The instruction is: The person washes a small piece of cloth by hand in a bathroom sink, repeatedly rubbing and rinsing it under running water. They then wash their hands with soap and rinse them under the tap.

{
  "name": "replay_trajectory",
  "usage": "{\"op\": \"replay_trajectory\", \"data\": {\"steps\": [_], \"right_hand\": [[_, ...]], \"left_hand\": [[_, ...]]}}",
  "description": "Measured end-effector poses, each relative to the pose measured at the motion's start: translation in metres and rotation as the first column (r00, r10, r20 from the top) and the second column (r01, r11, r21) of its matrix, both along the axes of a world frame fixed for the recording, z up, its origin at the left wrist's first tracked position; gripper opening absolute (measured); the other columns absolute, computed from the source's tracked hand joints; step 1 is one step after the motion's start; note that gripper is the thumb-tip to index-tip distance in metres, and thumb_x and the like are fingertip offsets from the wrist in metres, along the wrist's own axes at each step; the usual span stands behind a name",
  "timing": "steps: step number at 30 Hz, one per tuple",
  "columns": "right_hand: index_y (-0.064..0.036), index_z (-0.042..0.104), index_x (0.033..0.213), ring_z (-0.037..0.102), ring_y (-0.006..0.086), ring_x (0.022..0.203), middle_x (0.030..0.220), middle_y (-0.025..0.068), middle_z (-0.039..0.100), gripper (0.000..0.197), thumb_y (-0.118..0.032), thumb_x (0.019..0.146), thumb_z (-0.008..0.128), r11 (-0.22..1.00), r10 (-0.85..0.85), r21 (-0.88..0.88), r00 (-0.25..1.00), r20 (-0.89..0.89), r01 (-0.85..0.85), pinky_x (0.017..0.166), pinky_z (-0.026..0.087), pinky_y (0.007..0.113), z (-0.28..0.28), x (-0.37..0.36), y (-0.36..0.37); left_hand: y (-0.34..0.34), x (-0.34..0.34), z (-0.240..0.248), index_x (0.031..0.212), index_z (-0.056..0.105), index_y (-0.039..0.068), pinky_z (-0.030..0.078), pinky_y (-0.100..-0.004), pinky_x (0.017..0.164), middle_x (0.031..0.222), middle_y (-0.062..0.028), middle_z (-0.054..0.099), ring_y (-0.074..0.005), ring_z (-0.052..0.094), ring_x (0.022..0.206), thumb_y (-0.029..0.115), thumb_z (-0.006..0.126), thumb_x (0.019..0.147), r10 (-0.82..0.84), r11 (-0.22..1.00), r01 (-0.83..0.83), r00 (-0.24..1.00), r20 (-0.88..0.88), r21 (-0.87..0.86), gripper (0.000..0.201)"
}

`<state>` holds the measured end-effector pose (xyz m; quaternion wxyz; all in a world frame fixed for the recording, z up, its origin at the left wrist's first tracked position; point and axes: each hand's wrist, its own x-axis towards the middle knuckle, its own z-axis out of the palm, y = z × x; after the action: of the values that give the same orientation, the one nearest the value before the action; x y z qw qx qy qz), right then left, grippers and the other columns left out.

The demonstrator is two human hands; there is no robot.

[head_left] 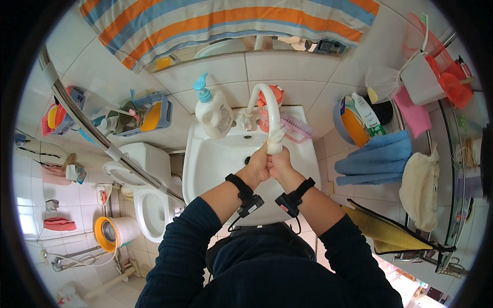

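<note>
Both hands are together over the white sink [197,182], below the tip of a curved white faucet [275,120]. Whitish wrapping covers the spout's end [276,138] just above them. My left hand [258,167] presses against my right hand [279,162], and the fingers of both look curled in. Whatever lies between the palms, if anything, is hidden. On the sink's back ledge stand a white pump bottle [214,114] with a blue top and a red container [264,110] behind the faucet. A pink-and-clear brush-like item [296,128] lies on the right ledge.
A mirror [205,51] and a striped cloth [231,25] are above the sink. To the left are a toilet [152,213], a metal rail [84,115] and a blue basket [167,110]. At right hang a blue towel [377,159], a white cloth [421,190] and a yellow cloth [380,228].
</note>
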<state>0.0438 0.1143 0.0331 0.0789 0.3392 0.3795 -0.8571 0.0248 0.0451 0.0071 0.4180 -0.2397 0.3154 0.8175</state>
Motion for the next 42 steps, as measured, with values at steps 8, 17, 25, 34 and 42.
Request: {"op": "replay_trajectory", "data": {"steps": [8,17,25,34,42], "right_hand": [[0.0038,0.055,0.102,0.062,0.0355,0.079,0.092,0.0214,0.064,0.033,-0.025,0.089,0.048,0.397,0.487,0.859,0.867,0.102,-0.324,0.071,0.048,0.042,-0.017,0.007,0.009],[0.0009,0.057,0.109,0.056,0.0348,0.103,0.106,0.0234,0.060,0.035,-0.022,0.082,0.057,0.219,0.624,0.880,0.754,0.206,-0.422,0.088,0.044,0.039,-0.029,0.019,0.031],[-0.0001,0.056,0.116,0.055,0.0336,0.107,0.114,0.0231,0.057,0.044,-0.026,0.080,0.060,0.242,0.627,0.822,0.730,0.273,-0.515,0.091,0.042,0.037,-0.026,0.038,0.014],[-0.0010,0.055,0.116,0.045,0.0356,0.116,0.118,0.0239,0.053,0.047,-0.028,0.078,0.063,-0.072,0.667,0.962,0.704,0.243,-0.264,0.098,0.035,0.040,-0.001,0.020,-0.045],[-0.0011,0.051,0.120,0.038,0.0368,0.122,0.127,0.0256,0.043,0.054,-0.030,0.077,0.066,-0.009,0.730,0.971,0.662,0.169,-0.238,0.101,0.033,0.039,0.041,-0.024,-0.126]], "left_hand": [[-0.003,0.010,0.017,0.118,0.048,0.011,0.045,-0.0347,0.059,0.095,-0.0051,0.058,-0.0175,0.053,0.071,0.039,0.054,0.088,0.009,0.970,-0.015,1.000,-0.023,-0.244,0.042],[-0.036,-0.042,0.026,0.145,-0.002,0.025,0.032,-0.0483,0.090,0.139,-0.0171,0.030,-0.0285,0.037,0.119,0.015,0.050,0.085,-0.234,0.742,-0.042,0.919,-0.318,-0.669,0.080],[-0.030,-0.049,0.036,0.145,-0.004,0.031,0.036,-0.0486,0.085,0.118,-0.0169,0.047,-0.0260,0.045,0.096,0.018,0.055,0.084,-0.434,0.708,0.137,0.859,-0.273,-0.693,0.086],[-0.140,-0.031,0.028,0.142,0.008,0.002,0.023,-0.0399,0.108,0.139,-0.0335,0.021,-0.0419,0.019,0.132,0.017,0.062,0.071,-0.504,0.458,-0.238,0.725,-0.470,-0.857,0.090],[-0.235,-0.026,0.043,0.141,0.015,-0.001,0.031,-0.0395,0.103,0.138,-0.0292,0.025,-0.0408,0.029,0.127,0.018,0.061,0.071,-0.301,0.471,-0.333,0.810,-0.504,-0.817,0.086]]}}
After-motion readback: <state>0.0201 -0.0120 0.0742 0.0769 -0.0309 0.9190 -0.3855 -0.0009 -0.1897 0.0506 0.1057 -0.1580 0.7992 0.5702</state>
